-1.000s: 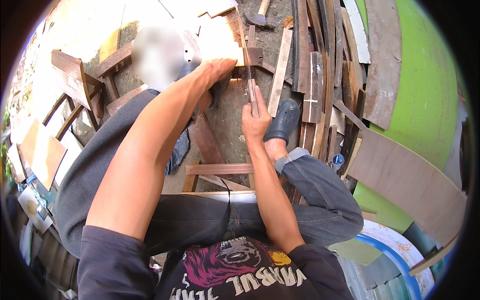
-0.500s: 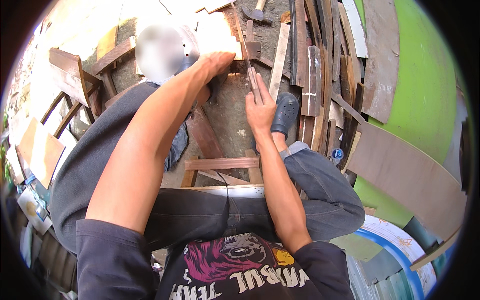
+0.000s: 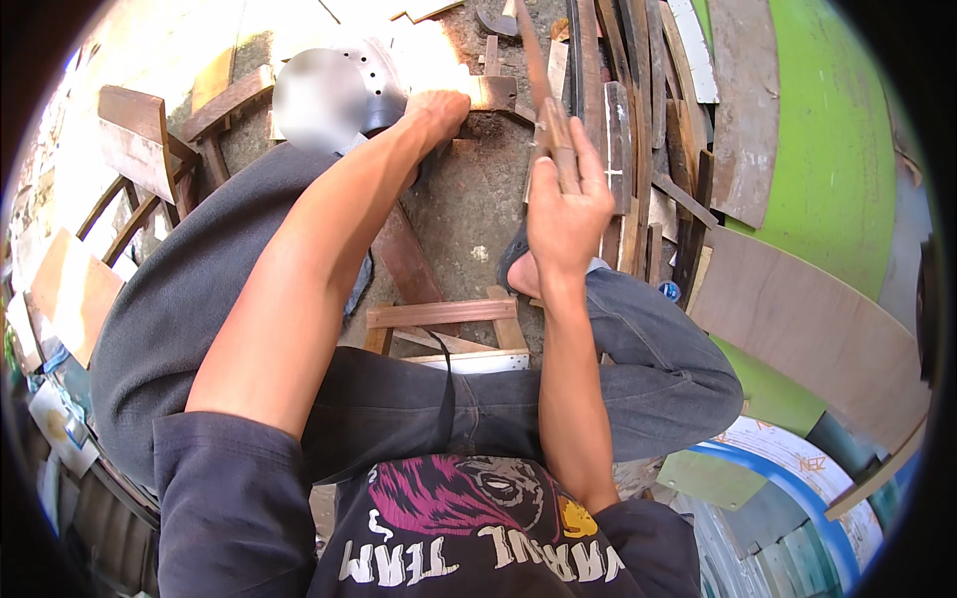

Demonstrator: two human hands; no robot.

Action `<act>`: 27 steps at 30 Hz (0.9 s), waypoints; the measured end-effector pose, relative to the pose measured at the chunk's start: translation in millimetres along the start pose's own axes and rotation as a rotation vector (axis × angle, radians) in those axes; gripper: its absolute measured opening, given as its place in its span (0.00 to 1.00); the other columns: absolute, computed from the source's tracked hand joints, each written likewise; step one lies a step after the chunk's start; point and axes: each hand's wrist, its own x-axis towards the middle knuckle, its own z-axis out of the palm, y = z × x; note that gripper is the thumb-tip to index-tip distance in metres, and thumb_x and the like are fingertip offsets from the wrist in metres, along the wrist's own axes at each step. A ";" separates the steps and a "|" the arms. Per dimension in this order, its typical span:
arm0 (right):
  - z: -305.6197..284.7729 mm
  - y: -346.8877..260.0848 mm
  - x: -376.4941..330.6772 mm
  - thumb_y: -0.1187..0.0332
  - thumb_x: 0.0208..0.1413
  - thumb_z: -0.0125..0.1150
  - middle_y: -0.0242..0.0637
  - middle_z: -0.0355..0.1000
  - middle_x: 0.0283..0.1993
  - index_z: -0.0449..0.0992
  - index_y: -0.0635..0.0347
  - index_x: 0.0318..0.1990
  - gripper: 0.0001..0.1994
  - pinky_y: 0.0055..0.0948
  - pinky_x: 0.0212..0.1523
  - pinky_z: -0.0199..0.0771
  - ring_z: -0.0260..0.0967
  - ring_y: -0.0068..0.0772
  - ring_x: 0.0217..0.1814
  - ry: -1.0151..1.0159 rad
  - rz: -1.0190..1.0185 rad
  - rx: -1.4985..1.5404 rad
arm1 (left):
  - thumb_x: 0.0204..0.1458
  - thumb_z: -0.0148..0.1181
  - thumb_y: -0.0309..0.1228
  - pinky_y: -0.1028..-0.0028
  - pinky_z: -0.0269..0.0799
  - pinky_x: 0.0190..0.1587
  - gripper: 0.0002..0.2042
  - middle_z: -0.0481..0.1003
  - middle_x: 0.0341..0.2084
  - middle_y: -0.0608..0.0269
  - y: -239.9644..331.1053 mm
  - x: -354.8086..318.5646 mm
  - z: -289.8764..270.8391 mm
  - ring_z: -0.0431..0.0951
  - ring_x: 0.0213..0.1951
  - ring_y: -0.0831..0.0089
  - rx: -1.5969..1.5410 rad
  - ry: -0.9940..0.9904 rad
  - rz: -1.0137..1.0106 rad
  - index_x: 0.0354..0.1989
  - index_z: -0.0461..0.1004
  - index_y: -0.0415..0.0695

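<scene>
The right hand (image 3: 566, 214) gripped one narrow, rough wooden strip (image 3: 546, 110); the left hand (image 3: 439, 110) pressed one flat wooden block (image 3: 495, 93), grip indeterminate.

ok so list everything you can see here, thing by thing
wood strip: one, brown, upright in the right hand, centre top
small wood block: one, dark brown, under the left hand, top centre
scrap planks: many, brown and grey, piled top right
wood frame: one, reddish brown, on the ground between the legs
curved board: one, brown, right side
green panel: one, far right
chair frames: a few, brown, left
concrete ground: grey, centre
blue hoop: one, lower right
left hand: pressed on the block
right hand: fingers around the strip
</scene>
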 end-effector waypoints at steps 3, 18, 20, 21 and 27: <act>-46.4 -39.4 -22.1 0.78 0.55 0.55 0.51 0.72 0.58 0.68 0.75 0.61 0.24 0.31 0.53 0.73 0.74 0.37 0.55 0.025 0.097 0.068 | 0.53 0.62 0.35 0.58 0.78 0.46 0.10 0.82 0.40 0.52 13.0 3.6 2.9 0.82 0.44 0.56 -0.165 0.046 -0.116 0.37 0.82 0.43; -114.9 18.6 -87.9 0.80 0.56 0.53 0.48 0.72 0.59 0.65 0.76 0.63 0.25 0.28 0.57 0.70 0.71 0.31 0.57 0.038 0.218 0.125 | 0.55 0.59 0.38 0.57 0.45 0.74 0.37 0.51 0.72 0.49 37.2 -25.6 32.8 0.52 0.72 0.57 0.132 0.390 0.183 0.71 0.50 0.40; -110.3 15.6 -87.9 0.79 0.57 0.52 0.48 0.72 0.59 0.65 0.77 0.63 0.25 0.27 0.56 0.70 0.72 0.30 0.56 0.009 0.231 0.157 | 0.55 0.60 0.42 0.57 0.49 0.73 0.40 0.50 0.71 0.45 37.6 -24.7 18.2 0.53 0.71 0.56 -0.016 0.223 0.008 0.71 0.47 0.40; -108.8 15.2 -86.7 0.79 0.58 0.52 0.48 0.72 0.59 0.65 0.77 0.63 0.24 0.27 0.55 0.70 0.72 0.29 0.55 -0.020 0.225 0.153 | 0.55 0.60 0.43 0.57 0.52 0.71 0.40 0.51 0.70 0.43 38.2 -27.5 20.0 0.54 0.71 0.55 0.047 0.121 0.011 0.71 0.47 0.39; -98.2 32.2 -83.3 0.67 0.67 0.52 0.23 0.64 0.23 0.65 0.68 0.65 0.22 0.16 0.19 0.54 0.52 0.10 0.20 -0.057 0.143 0.258 | 0.55 0.59 0.42 0.58 0.70 0.60 0.28 0.68 0.60 0.52 53.3 -36.0 26.1 0.70 0.60 0.55 0.314 -0.022 0.537 0.58 0.65 0.35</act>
